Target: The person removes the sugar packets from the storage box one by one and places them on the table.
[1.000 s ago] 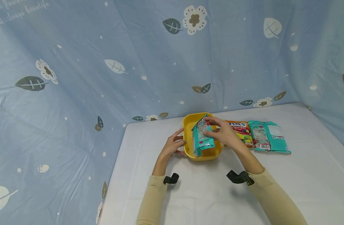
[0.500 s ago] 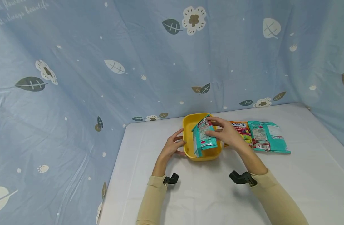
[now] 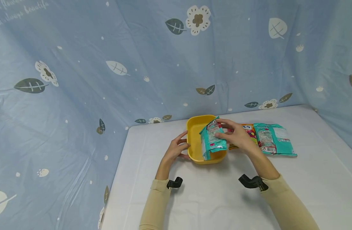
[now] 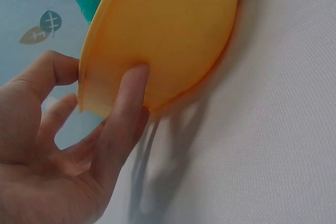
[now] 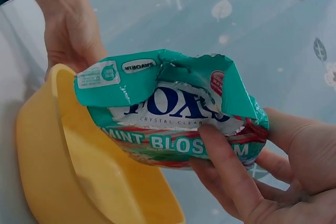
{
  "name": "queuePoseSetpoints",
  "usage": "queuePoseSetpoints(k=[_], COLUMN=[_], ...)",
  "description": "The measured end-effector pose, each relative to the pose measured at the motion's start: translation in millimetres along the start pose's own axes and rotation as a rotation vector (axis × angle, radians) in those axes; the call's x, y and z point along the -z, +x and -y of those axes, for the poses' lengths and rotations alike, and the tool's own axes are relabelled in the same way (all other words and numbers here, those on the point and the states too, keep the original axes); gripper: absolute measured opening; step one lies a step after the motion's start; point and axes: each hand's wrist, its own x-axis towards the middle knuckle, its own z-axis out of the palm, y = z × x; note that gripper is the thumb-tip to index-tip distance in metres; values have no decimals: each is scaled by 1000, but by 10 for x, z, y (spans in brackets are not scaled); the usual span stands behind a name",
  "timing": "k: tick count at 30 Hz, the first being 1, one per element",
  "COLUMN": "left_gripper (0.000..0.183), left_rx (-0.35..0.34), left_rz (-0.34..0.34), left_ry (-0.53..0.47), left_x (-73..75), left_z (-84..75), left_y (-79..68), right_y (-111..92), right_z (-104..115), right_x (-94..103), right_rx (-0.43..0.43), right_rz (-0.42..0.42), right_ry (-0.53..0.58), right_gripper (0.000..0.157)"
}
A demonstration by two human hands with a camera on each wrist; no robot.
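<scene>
A yellow plastic basin (image 3: 196, 140) stands on the table, its opening upward. My left hand (image 3: 173, 149) holds its left side, the thumb at the rim and the other fingers against the outer wall (image 4: 173, 40). With thumb and fingers my right hand (image 3: 236, 135) grips a teal candy bag (image 3: 213, 137) over the basin's right half. In the right wrist view this bag (image 5: 178, 114) reads FOX'S and MINT BLOSSOM, and its crumpled end is folded over. An orange FOX'S FRUITS candy bag (image 3: 252, 132), partly hidden by my right hand, lies right of the basin.
Another teal candy bag (image 3: 275, 140) lies flat beside the orange one, farther right. The table has a white cover (image 3: 204, 198). A blue curtain (image 3: 153, 57) with leaf and flower prints hangs behind and to the left of the table.
My right hand has moved a little to the right with the teal candy bag, baring more of the basin's inside and covering more of the orange bag. The left hand has stayed at the basin.
</scene>
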Motion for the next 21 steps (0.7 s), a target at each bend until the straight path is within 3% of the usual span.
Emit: queuePoseSetpoints(k=[8, 21], left_gripper=[65, 65], left_rx=[12, 23], left_rz=[-8, -5], left_ry=[-2, -4], left_x=[-6, -17], left_z=[-27, -50], left_y=[-5, -12], right_y=[-15, -93], right_z=[-45, -114], right_x=[76, 156], right_rx=[-46, -23], right_rz=[-8, -10], right_ry=[45, 91], right_gripper=[71, 70])
